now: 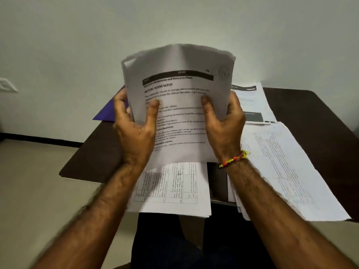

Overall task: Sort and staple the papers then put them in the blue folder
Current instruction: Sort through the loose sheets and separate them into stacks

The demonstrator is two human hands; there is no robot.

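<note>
I hold a bundle of printed papers (180, 90) upright above the dark table (93, 156). My left hand (134, 131) grips its left edge, thumb on the front page. My right hand (223, 125) grips the right edge the same way. The front page has a black header bar and headed text. The blue folder (108, 111) lies on the table's far left, mostly hidden behind my left hand and the bundle. A sheet with a table (171, 189) lies below my hands at the near edge. No stapler shows.
More printed sheets (287, 171) are spread over the right half of the table, with another pile (250, 101) behind my right hand. A pale wall stands behind the table. The floor lies to the left. My dark-clad lap is under the near edge.
</note>
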